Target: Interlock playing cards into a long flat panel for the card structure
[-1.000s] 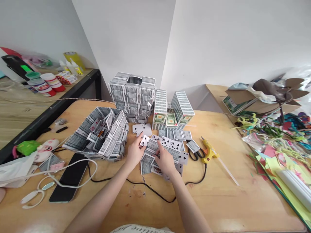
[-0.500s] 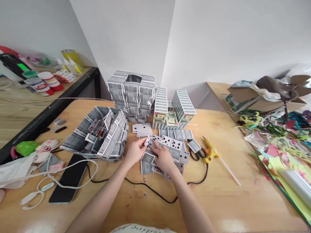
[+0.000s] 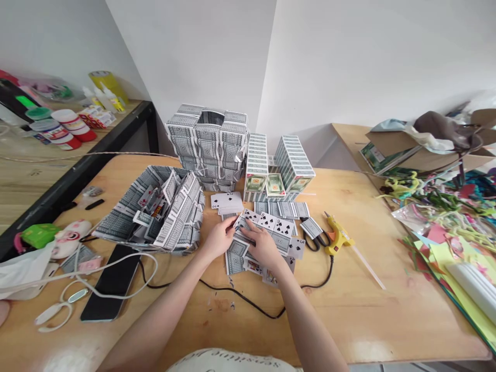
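Playing cards (image 3: 267, 220) lie in a joined row, some face up with spades showing, others showing grey backs. My left hand (image 3: 221, 236) pinches the row's left end, its fingertips closed on a card there. With fingers spread, my right hand (image 3: 263, 243) rests flat on the cards just to the right. Loose cards (image 3: 234, 261) lie under and below the row. Above my left hand sits a small stack of cards (image 3: 226, 200) with a two on top. A grey basket made of folded cards (image 3: 182, 217) stands to the left, with cards inside.
Behind stand a tall card structure (image 3: 209, 144) and card boxes (image 3: 296, 163). A yellow glue gun (image 3: 338, 235) and black-handled scissors (image 3: 315, 241) lie to the right. A black cable crosses in front of the hands. A phone (image 3: 108, 287) and white cable lie left; coloured paper (image 3: 449, 258) lies right.
The card in my left hand has gone from tilted up to lying down against the row's left end. My right hand has shifted slightly, still spread on the cards. The camera view has moved a little.
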`<state>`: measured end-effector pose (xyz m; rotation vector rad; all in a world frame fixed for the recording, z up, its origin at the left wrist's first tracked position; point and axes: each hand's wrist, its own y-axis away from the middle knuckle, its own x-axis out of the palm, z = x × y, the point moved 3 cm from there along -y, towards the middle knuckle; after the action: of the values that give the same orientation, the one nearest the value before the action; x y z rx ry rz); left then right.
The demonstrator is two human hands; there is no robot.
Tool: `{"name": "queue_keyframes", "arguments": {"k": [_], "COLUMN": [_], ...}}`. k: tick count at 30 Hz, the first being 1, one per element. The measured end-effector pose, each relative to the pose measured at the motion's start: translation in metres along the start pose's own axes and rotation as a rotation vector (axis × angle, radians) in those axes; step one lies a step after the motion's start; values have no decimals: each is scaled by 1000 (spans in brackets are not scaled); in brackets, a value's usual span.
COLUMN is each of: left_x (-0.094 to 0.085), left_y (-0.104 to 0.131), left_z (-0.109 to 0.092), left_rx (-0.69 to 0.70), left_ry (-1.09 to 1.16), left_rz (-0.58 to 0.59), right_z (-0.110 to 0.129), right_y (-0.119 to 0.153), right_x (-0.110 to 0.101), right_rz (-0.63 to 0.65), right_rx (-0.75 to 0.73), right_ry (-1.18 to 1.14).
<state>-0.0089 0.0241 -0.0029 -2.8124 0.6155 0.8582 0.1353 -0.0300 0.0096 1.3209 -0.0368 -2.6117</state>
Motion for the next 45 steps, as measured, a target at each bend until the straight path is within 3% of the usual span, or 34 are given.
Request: {"name": "queue_keyframes", "arguments": {"k": [14, 21, 26, 35, 41, 45], "left_x": [-2, 0, 3, 4, -8, -5], "left_y": [4, 5, 4, 2, 6, 9], "left_z": [-16, -20, -23, -19, -6, -5], "left_rx": [124, 160, 148, 138, 31, -28], "left_ry": [-253, -287, -332, -245, -93, 5], "left_rz": [92, 168, 265, 269, 91, 122], "right_z": [-8, -29, -35, -25, -26, -20], "right_y": [-1, -2, -6, -8, -8, -8], "right_x": [2, 4, 6, 7, 5, 3], "right_rz": [-92, -195, -169, -207, -219, -167], "right_rx": [-9, 105, 178, 348, 398, 372], "right_ry": [-191, -700, -918, -781, -806, -750]}}
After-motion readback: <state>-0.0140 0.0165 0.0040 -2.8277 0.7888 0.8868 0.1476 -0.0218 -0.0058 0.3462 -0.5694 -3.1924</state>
